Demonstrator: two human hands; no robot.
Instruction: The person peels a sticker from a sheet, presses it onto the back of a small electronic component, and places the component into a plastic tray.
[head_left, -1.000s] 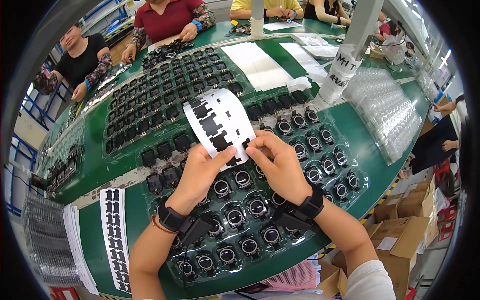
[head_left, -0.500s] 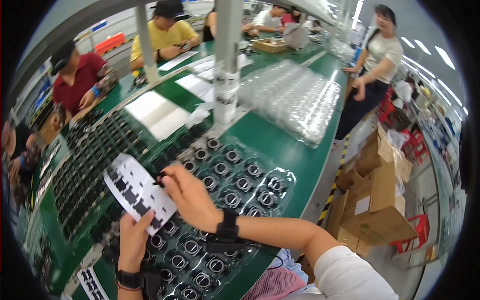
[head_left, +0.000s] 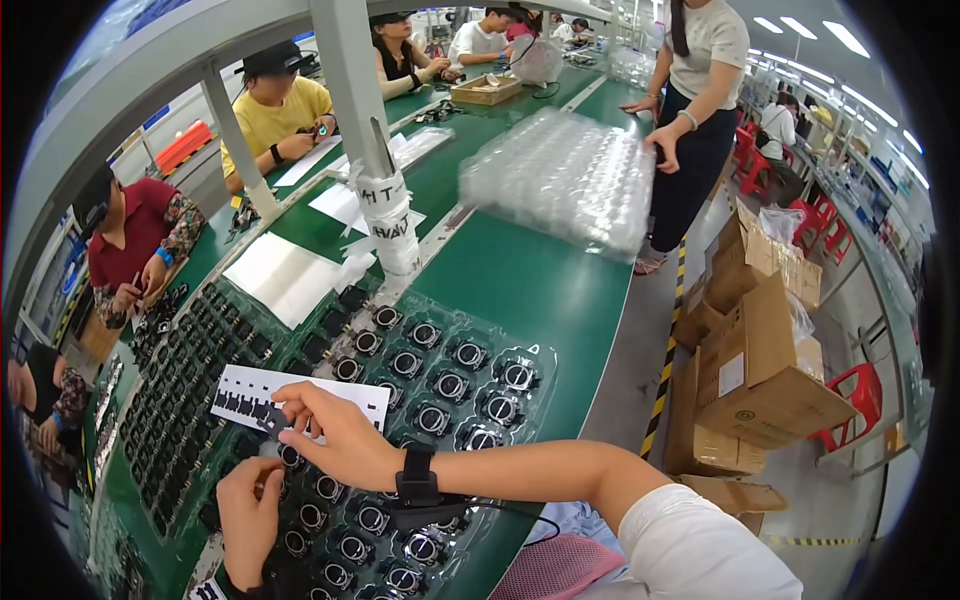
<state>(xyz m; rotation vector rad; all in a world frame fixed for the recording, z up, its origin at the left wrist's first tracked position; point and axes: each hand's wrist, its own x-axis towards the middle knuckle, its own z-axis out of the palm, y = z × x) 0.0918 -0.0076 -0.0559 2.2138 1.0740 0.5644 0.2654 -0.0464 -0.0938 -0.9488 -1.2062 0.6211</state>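
Observation:
A white sheet with rows of black die-cut stickers [head_left: 345, 398] lies over a clear tray of round black parts [head_left: 432, 418]. My right hand [head_left: 345, 440] is over the sheet's near edge, fingers and thumb pinched on what looks like a small black sticker [head_left: 272, 422], partly hidden by the fingers. Just below the sheet is my left hand [head_left: 248, 515], above the near parts. Its fingers are loosely curled with a gap at the thumb, and I see nothing in it.
A larger tray of small black parts [head_left: 185, 410] is at the left, by blank white paper [head_left: 282, 278]. A taped post [head_left: 388, 225] rises ahead. A person at the right touches stacked clear trays [head_left: 560, 180]. Cardboard boxes [head_left: 765, 365] stand on the floor; co-workers sit across the green table.
My left hand has let go of the sheet and moved down. The sheet now lies flatter on the tray. My right hand has shifted lower left. The standing person has stepped closer to the clear trays.

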